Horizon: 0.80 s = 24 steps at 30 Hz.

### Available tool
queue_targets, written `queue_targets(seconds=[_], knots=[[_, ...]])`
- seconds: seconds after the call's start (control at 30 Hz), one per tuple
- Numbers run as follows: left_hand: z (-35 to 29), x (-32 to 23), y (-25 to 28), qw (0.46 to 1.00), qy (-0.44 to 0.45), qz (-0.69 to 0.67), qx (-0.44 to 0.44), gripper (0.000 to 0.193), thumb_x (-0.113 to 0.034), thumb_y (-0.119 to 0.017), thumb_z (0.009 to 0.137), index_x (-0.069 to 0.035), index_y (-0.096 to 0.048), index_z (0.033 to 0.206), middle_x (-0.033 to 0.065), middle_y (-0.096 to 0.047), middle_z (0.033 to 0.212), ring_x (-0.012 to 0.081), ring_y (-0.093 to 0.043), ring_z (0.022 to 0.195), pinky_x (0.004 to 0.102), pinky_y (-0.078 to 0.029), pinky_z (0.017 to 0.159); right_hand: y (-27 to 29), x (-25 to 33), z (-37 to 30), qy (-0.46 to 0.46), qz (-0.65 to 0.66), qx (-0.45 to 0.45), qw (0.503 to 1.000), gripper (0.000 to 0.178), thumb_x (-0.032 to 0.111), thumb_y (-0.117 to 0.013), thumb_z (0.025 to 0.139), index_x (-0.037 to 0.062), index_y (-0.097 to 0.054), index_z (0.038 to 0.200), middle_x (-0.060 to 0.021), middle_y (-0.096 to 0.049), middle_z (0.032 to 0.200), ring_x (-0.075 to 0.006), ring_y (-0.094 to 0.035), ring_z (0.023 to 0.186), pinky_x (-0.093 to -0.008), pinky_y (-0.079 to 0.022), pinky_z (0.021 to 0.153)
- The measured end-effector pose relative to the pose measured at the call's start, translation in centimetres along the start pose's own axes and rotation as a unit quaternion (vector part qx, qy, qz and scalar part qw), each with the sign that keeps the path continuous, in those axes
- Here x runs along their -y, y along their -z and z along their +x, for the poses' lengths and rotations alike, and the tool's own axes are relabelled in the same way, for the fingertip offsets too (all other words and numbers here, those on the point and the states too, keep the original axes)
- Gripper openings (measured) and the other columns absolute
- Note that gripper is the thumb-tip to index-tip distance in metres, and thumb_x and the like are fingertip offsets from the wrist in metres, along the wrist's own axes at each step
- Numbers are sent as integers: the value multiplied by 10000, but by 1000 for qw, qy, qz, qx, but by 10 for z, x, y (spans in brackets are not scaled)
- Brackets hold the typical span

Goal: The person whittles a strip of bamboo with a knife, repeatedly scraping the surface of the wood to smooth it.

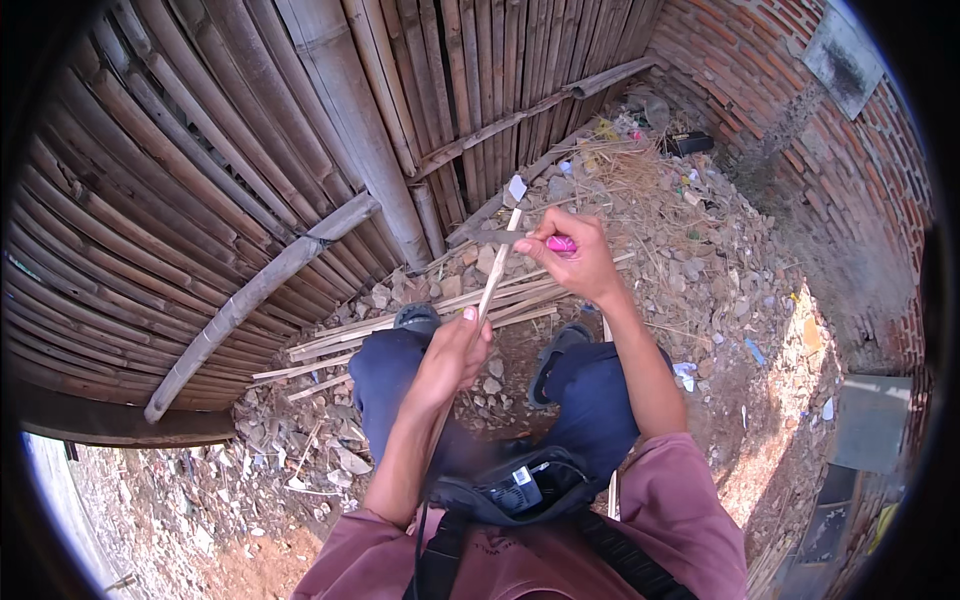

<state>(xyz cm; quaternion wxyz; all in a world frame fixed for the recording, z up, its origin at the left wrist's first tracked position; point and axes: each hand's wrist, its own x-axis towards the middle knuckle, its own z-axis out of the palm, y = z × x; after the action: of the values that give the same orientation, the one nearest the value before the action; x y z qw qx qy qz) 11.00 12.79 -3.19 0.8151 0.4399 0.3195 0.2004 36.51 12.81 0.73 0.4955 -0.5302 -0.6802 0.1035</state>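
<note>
A person squats on rubble-strewn ground (pixel 740 330), both hands busy in front of the knees. The left hand (pixel 455 355) is closed around a pale, slender bamboo strip (pixel 490 290), which slants up and away from it. The right hand (pixel 578 262) grips a pink-handled knife (pixel 488 237), its blade lying across the strip near the far end. The step in hand appears to be shaving the strip; another stroke would call for a steady left grip and a shallow blade angle, clear of the left fingers. More split strips (pixel 530 300) lie on the ground beyond the feet. Lettering crosses the chest of the mauve shirt (pixel 690 490), and a white label (pixel 521 476) marks something dark inside the black bag (pixel 462 493) at the waist.
</note>
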Motion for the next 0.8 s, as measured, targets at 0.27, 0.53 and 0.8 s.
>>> queue_targets(seconds=[0.27,0.53,0.8], knots=[[1,-14,-3,996,-74,-43,-10,259,-328,-514,1138,-110,-522,999,-73,-385,650,23,-263,469,217,-205,412,-7,13,-2,9,-2,12,1000,331,244,-868,867,29,-639,761,-77,-659,675,-220,-639,594,-350,-468,566],[17,8,8,975,-164,123,-80,284,-357,-474,1150,-133,-488,976,-97,-342,640,19,-252,482,225,-195,417,-25,10,-1,17,7,-7,1000,334,214,-878,858,24,-634,734,-73,-621,627,-170,-572,548,-336,-425,534],[17,14,10,971,-168,144,-93,297,-354,-456,1155,-129,-472,962,-99,-334,658,18,-256,487,226,-203,423,-29,2,-3,-9,36,17,999,259,109,-869,848,15,-654,737,-62,-623,650,-130,-558,580,-311,-407,552]])
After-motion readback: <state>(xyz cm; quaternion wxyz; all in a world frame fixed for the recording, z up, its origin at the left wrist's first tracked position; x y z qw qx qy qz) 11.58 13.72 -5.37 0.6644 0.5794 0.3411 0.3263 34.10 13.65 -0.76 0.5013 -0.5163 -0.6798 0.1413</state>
